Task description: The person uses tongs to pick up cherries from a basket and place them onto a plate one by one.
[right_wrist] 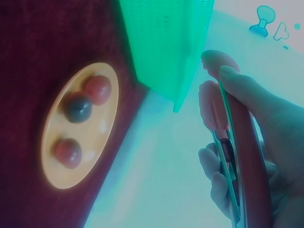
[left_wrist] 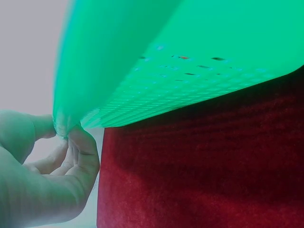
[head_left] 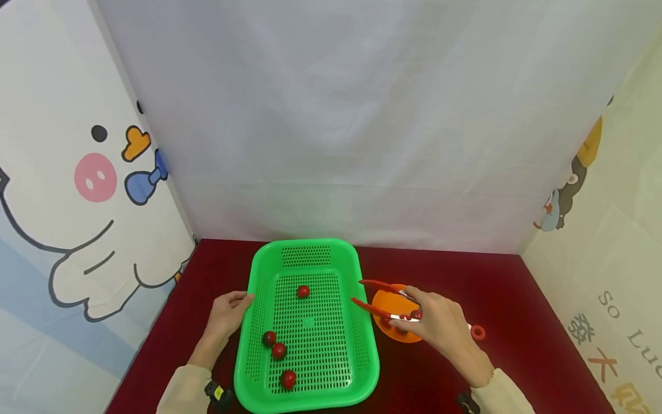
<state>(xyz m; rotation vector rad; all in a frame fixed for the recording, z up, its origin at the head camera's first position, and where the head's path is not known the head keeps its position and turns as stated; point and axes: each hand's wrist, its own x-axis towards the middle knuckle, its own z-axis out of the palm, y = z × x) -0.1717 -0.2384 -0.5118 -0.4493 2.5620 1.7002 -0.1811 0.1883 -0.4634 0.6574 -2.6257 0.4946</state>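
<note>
My left hand (head_left: 227, 313) pinches the left rim of a green perforated plastic basket (head_left: 370, 371); the left wrist view shows thumb and fingers on that rim (left_wrist: 66, 111). Inside the basket lie several small round red fruits, like cherry tomatoes (head_left: 288, 379). A pair of red-tipped tongs (head_left: 369, 307) is held in my right hand (head_left: 442, 319), over an orange plate (head_left: 395, 302). The tips stand apart with nothing between them, near the basket's right rim. On the plate (right_wrist: 97, 128), three similar fruits (right_wrist: 69, 153) show in the right wrist view, one darker.
Basket and plate stand side by side on a dark red cloth-covered table (head_left: 439, 264). A white curtain (head_left: 336, 144) closes off the back. Printed cartoon panels (head_left: 93, 241) flank both sides. The tongs' red ring end (head_left: 478, 332) sticks out behind my right hand.
</note>
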